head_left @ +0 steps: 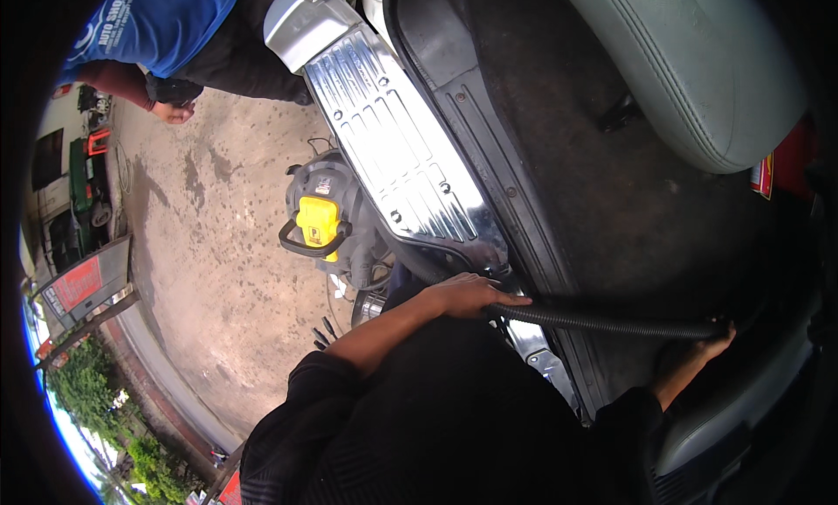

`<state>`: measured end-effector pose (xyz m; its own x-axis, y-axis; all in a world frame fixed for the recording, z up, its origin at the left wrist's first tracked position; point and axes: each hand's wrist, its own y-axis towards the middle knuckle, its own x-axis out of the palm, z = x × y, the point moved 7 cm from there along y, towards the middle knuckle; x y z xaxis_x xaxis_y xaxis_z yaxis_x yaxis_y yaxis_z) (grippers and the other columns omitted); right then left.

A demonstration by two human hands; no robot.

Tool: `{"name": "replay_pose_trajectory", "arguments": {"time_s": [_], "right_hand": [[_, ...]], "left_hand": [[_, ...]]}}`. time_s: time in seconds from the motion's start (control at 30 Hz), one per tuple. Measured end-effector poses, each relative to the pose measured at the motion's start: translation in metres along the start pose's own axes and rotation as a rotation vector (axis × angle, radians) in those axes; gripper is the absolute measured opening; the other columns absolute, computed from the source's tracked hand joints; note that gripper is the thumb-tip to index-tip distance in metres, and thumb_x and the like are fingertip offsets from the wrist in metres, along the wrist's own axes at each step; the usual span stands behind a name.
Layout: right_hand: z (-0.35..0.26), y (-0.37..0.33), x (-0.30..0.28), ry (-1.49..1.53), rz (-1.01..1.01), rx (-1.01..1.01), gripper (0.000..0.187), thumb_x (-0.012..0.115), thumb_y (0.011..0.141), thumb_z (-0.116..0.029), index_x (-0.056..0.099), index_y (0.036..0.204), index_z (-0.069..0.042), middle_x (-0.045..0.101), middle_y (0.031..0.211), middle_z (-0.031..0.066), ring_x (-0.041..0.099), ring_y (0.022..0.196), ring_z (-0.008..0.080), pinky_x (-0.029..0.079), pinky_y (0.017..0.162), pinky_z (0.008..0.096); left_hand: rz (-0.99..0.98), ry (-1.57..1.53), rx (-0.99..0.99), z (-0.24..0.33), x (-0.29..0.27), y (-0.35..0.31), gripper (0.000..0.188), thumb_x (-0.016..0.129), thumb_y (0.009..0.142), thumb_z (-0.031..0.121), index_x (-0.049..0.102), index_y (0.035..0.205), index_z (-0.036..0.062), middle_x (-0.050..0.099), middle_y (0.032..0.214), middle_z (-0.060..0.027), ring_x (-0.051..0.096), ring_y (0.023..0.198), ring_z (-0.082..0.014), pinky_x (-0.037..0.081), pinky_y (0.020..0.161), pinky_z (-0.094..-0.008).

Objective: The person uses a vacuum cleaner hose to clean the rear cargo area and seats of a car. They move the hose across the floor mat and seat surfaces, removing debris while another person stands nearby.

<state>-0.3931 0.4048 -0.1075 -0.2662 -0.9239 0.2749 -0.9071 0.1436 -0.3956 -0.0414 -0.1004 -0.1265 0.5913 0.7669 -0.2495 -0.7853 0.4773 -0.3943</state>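
A black ribbed vacuum hose [602, 320] runs across the sill of a vehicle's doorway. My left hand [464, 295] is closed around it above the shiny metal step plate [410, 147]. Farther inside, my right hand [717, 339] grips the hose near its far end, low over the dark floor mat [602, 217]. Whatever nozzle the hose ends in is lost in shadow. To the left, on the ground outside, stands a black vacuum cleaner [356, 212] with a yellow panel and a carrying handle.
A grey seat [698, 60] overhangs the floor mat at upper right. The dark plastic sill trim [502, 173] borders the step plate. At upper left, another person in a blue shirt [166, 25] stands on the stained concrete ground [209, 208], one hand [175, 111] hanging down.
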Motion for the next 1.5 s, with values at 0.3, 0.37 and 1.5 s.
{"name": "replay_pose_trajectory", "arguments": {"time_s": [0.3, 0.37, 1.5], "right_hand": [[-0.006, -0.083, 0.007, -0.451, 0.352, -0.258, 0.029, 0.053, 0.088, -0.028, 0.061, 0.104, -0.004, 0.063, 0.090, 0.0089, 0.061, 0.075, 0.0241, 0.053, 0.063, 0.0356], [-0.002, -0.114, -0.002, -0.248, 0.484, -0.235, 0.029, 0.057, 0.084, -0.026, 0.063, 0.097, 0.000, 0.063, 0.087, 0.0116, 0.062, 0.064, 0.0240, 0.053, 0.054, 0.0333], [-0.015, -0.127, 0.115, -0.454, 0.665, -0.392, 0.058, 0.069, 0.072, -0.013, 0.048, 0.124, 0.005, 0.064, 0.081, 0.0136, 0.062, 0.053, 0.0214, 0.052, 0.046, 0.0327]], "left_hand": [[-0.034, 0.002, -0.100, -0.031, 0.007, -0.016, 0.084, 0.060, 0.073, -0.006, 0.039, 0.143, 0.0368, 0.062, 0.098, -0.0183, 0.061, 0.093, -0.0369, 0.046, 0.085, -0.0471], [-0.062, 0.030, 0.010, -0.021, 0.005, -0.008, 0.091, 0.059, 0.067, -0.010, 0.038, 0.144, 0.0335, 0.064, 0.102, -0.0196, 0.061, 0.095, -0.0377, 0.047, 0.086, -0.0453], [0.033, 0.045, -0.072, -0.028, -0.019, -0.020, 0.088, 0.076, 0.064, 0.006, 0.041, 0.143, 0.0230, 0.059, 0.126, -0.0155, 0.058, 0.112, -0.0362, 0.046, 0.098, -0.0379]]}}
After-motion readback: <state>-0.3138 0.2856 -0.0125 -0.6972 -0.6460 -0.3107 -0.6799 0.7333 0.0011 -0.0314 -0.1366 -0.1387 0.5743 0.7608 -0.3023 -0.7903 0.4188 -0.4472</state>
